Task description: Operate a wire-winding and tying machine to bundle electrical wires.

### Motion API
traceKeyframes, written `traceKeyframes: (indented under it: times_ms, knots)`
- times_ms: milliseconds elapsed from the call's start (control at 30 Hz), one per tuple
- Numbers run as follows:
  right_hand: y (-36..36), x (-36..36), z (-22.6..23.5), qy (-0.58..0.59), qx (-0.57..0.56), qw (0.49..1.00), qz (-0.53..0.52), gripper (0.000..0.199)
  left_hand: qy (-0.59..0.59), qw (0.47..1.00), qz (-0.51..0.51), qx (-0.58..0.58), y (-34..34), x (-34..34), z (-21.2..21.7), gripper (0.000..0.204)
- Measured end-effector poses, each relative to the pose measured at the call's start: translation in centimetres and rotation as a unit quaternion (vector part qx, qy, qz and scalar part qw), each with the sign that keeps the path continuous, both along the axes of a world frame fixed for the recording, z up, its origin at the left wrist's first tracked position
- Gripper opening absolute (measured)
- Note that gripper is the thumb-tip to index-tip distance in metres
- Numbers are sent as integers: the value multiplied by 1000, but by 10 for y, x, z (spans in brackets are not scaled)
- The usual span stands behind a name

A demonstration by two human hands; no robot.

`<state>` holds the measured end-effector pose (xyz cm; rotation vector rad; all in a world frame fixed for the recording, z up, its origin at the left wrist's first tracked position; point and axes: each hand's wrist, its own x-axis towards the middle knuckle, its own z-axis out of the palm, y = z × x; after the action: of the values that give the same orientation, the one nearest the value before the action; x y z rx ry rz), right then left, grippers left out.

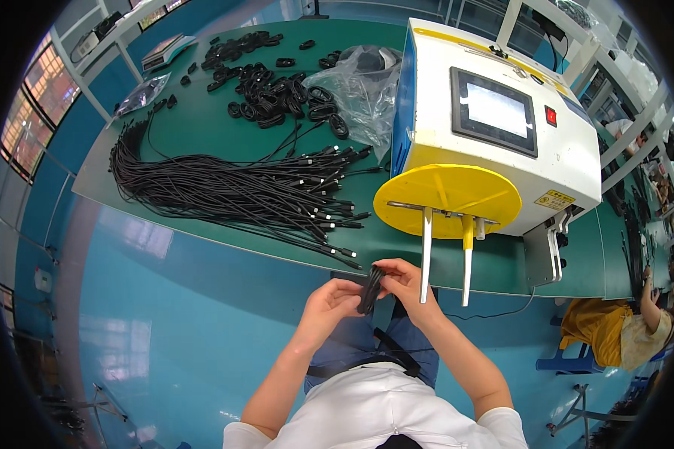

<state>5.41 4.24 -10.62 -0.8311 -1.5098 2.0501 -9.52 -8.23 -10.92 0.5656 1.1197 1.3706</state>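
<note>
Between my two hands, just off the table's front edge, is a black cable wound into a small bundle [371,290]. My left hand [332,302] grips its left side with the fingers closed. From the right, my right hand [401,280] pinches the same bundle near its top. Beyond my hands a thick sheaf of straight black cables [217,187] lies on the table, its light-tipped plugs pointing right. To the right stands a white winding machine [442,97] with a yellow disc [445,196] and two prongs [426,258] sticking out toward me.
Several coiled black cables [266,93] are heaped at the back of the green table [314,41], beside a clear plastic bag [363,90]. A dark cord [494,314] hangs below the front edge. At far right another person in a yellow garment [595,329] sits on a blue stool [569,364].
</note>
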Motion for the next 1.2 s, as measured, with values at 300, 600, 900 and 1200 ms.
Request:
traceKeyframes:
  times_ms: [300,600,900,1200]
  knots:
    - [-3,-1,-9,-35,73,997,-11,30,88,996,-2,5,7,10,3,20]
    - [-9,0,-3,-120,356,926,-31,35,164,986,20,-24,10,20,3,15]
    - [-12,-4,2,-113,374,917,-76,28,146,989,30,10,14,29,-2,14]
    - [-19,14,12,-23,54,998,-11,16,73,997,22,-10,11,24,-3,11]
